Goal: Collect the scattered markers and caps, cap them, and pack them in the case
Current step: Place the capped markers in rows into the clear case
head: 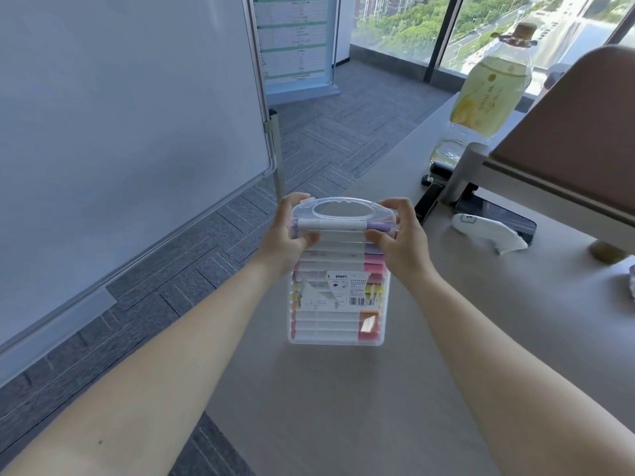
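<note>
Head view puts the clear plastic case [338,286] at centre, lying flat on the grey table [343,407] near its left edge, handle end pointing away from me. Through the lid I see capped markers [330,324] stacked in a column, white barrels with coloured ends showing on the right. I count roughly a dozen rows, but the torn label [335,292] hides several, so I cannot give a firm number. One case, and no loose marker or cap anywhere on the visible table.

My left hand [290,231] and right hand [395,235] are both clamped on the case's far end, one at each top corner just below the handle [343,209], thumbs pressing on the lid over the top purple-tipped marker [343,225]. I judge this to be the closing step, with the packing itself done.

What could go wrong: if that top marker rides high, the lid may not seat and the latch could fail to catch. Uneven thumb pressure could snap one corner and leave the other sprung. The case sits close to the table edge, so a hard push might slide it toward the floor.

Further out on the right stand one drink bottle [488,84], one phone [498,218] with a white object [488,231] on it, and a partition [567,132]. One whiteboard [120,132] stands on the left.
</note>
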Demonstrator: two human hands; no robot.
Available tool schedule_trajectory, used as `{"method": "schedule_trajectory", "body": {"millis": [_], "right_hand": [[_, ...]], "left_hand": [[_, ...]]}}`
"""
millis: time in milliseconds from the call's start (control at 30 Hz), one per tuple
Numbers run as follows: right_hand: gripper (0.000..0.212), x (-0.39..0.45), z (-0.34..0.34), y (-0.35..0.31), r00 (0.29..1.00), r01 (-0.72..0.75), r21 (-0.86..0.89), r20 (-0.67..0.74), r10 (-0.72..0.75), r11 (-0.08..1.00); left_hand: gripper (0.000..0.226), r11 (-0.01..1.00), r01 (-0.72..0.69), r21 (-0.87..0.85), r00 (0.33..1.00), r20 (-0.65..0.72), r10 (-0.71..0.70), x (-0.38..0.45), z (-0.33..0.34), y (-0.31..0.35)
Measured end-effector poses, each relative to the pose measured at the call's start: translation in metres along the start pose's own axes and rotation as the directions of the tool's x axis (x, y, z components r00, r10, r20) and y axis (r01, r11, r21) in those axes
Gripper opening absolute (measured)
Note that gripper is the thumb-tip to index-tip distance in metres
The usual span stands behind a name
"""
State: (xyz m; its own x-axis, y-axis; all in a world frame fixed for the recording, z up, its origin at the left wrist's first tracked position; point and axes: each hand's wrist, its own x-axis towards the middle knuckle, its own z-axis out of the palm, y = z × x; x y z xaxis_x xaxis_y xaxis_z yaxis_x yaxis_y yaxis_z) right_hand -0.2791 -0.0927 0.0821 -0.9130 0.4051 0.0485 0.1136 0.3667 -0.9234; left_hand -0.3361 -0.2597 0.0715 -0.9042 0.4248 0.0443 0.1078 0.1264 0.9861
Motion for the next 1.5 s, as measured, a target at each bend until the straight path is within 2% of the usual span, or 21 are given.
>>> {"method": "schedule_trajectory", "body": {"millis": [300,367,467,567,633,700,767,833,900,1033,1133,1233,1367,1500], "right_hand": [[0.041,0.0,0.003,0.001,1.0,0.002,-0.007,0.002,-0.002,1.0],[0.05,-0.003,0.003,-0.003,0.999,0.002,-0.013,0.036,-0.002,1.0],[0.08,-0.005,0.003,-0.005,0.996,-0.038,-0.046,0.078,0.042,0.998],[0.097,-0.011,0.004,-0.004,0.981,-0.162,-0.026,0.106,0.164,0.987],[0.098,-0.021,0.009,-0.007,0.967,-0.229,0.08,0.135,0.217,0.97],[0.088,-0.03,0.016,-0.013,0.943,-0.302,0.182,0.199,0.265,0.936],[0.07,-0.043,0.029,-0.023,0.886,-0.406,0.225,0.336,0.32,0.886],[0.05,-0.055,0.042,-0.034,0.843,-0.45,0.254,0.436,0.313,0.856],[0.04,-0.066,0.057,-0.043,0.854,-0.407,0.288,0.457,0.249,0.867],[0.042,-0.084,0.084,-0.059,0.849,-0.315,0.28,0.51,0.137,0.907],[0.057,-0.092,0.107,-0.072,0.814,-0.199,0.174,0.577,0.064,0.964],[0.066,-0.097,0.14,-0.089,0.783,-0.089,0.117,0.622,-0.003,0.989],[0.071,-0.106,0.199,-0.107,0.738,0.076,0.038,0.67,-0.082,0.996],[0.056,-0.108,0.262,-0.116,0.727,0.124,-0.02,0.682,-0.077,0.992]], "left_hand": [[0.046,0.987,0.006,0.16,0.996,-0.089,0.008,-0.005,0.003,0.0],[0.048,0.989,0.0,0.146,0.992,-0.125,0.018,-0.009,0.002,0.0],[0.052,0.998,0.023,0.051,0.963,-0.269,-0.008,-0.018,-0.004,0.003],[0.056,0.982,0.017,-0.189,0.875,-0.471,-0.106,-0.028,-0.016,0.006],[0.053,0.952,0.006,-0.306,0.794,-0.578,-0.191,-0.039,-0.025,0.009],[0.049,0.911,-0.038,-0.411,0.723,-0.64,-0.258,-0.048,-0.031,0.013],[0.048,0.878,-0.104,-0.467,0.645,-0.704,-0.298,-0.065,-0.036,0.02],[0.048,0.855,-0.179,-0.486,0.584,-0.752,-0.305,-0.084,-0.044,0.025],[0.048,0.846,-0.202,-0.493,0.561,-0.767,-0.313,-0.107,-0.055,0.029],[0.042,0.878,-0.106,-0.466,0.509,-0.784,-0.355,-0.158,-0.089,0.03],[0.047,0.938,0.126,-0.324,0.459,-0.819,-0.345,-0.195,-0.12,0.023],[0.051,0.923,0.318,-0.216,0.407,-0.848,-0.338,-0.226,-0.15,0.016],[0.062,0.919,0.344,-0.192,0.349,-0.882,-0.315,-0.256,-0.189,-0.004],[0.049,0.908,0.362,-0.209,0.28,-0.905,-0.32,-0.272,-0.236,-0.033]]}}
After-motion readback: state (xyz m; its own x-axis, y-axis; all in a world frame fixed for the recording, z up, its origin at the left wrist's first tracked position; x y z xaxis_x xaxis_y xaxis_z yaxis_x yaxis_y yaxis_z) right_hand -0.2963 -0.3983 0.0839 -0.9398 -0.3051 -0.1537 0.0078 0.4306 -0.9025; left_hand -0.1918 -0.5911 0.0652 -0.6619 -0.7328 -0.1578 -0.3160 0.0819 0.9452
